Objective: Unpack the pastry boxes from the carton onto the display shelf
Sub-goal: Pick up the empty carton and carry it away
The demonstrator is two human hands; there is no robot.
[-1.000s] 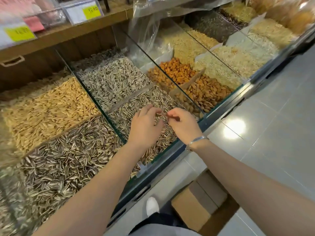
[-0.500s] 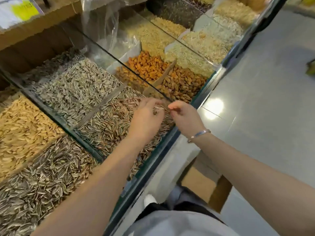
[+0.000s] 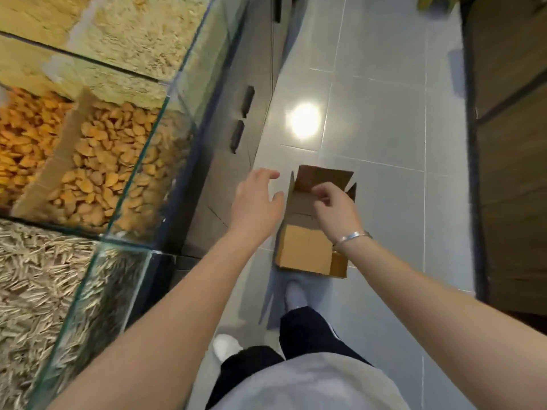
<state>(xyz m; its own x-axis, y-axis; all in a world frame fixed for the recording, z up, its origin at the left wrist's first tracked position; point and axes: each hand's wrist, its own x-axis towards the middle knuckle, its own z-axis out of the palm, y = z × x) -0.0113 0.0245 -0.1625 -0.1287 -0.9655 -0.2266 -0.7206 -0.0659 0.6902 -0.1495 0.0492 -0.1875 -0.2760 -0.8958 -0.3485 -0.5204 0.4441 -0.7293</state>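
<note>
An open brown carton [image 3: 307, 247] lies on the grey tile floor in front of my feet, its flaps turned up. Only bare cardboard shows inside it; no pastry box is visible. My left hand [image 3: 257, 199] hovers above the carton's left edge with its fingers spread and nothing in it. My right hand [image 3: 334, 207], with a silver bracelet on the wrist, hangs over the carton's opening. Its fingers are curled in, and no object shows between them.
Glass-walled bins [image 3: 142, 173] of almonds [image 3: 97, 173], sunflower seeds [image 3: 35, 285] and pale flakes [image 3: 139, 28] run along the left. Below them is a dark cabinet front with handles [image 3: 242, 113]. A wooden unit [image 3: 512, 173] borders the aisle on the right. My white shoes [image 3: 294, 294] stand just behind the carton.
Both hands have left the sunflower seed bin and dropped to the carton on the floor. My view has swung down and to the right, from the bins to the aisle.
</note>
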